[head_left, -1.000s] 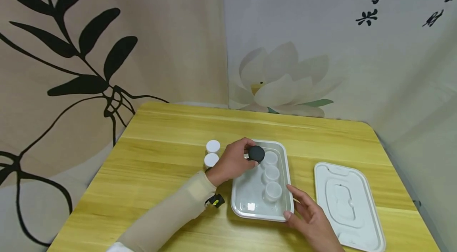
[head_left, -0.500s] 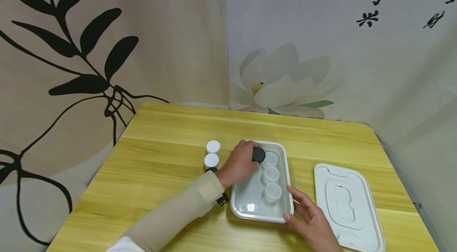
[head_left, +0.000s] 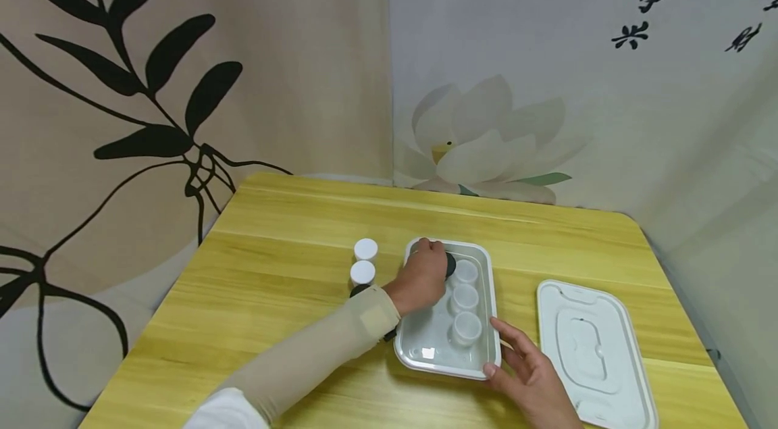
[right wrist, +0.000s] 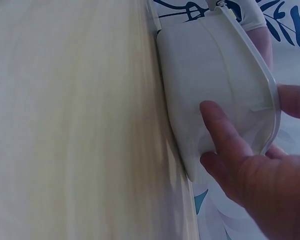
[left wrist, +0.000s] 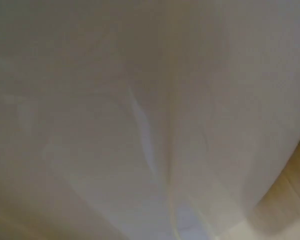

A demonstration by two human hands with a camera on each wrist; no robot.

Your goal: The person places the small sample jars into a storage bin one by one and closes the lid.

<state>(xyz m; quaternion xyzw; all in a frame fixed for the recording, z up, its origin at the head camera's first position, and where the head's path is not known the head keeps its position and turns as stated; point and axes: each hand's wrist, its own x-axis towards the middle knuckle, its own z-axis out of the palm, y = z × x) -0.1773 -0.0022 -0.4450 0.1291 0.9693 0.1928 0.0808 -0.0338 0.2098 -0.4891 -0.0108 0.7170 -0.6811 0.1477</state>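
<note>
We take the round black cap [head_left: 451, 265] as the thing in the grip: the left hand [head_left: 421, 278] is bent over its left side, fingers apparently curled in around it, so the gap between them seems no wider than what they hold. The fingertips, and whatever lies below the cap, are hidden from us. It sits within the far part of the white plastic box [head_left: 446, 373]; whether it touches the floor there we cannot tell.

Just right of the grip and running toward us, three white-topped jars [head_left: 465, 297] stand in a row near the box's right wall, probably ranged so to stay out of the reaching hand's way. The right hand [head_left: 531, 375], nearer us than the grip, touches the box's near right corner with fingers spread and only slightly bent, likely to steady it.

Left of the grip, outside the box, two white-capped jars [head_left: 365, 261] stand on the wooden table [head_left: 304, 219]. Well right of it lies the white lid [head_left: 598, 355], off the box, which lets the hand reach in.

The right wrist view adds what the head view hides: two fingers [right wrist: 221, 131] laid against the box's outer wall, below its rim. The left wrist view gives only a blurred pale surface, with no help on the grip.
</note>
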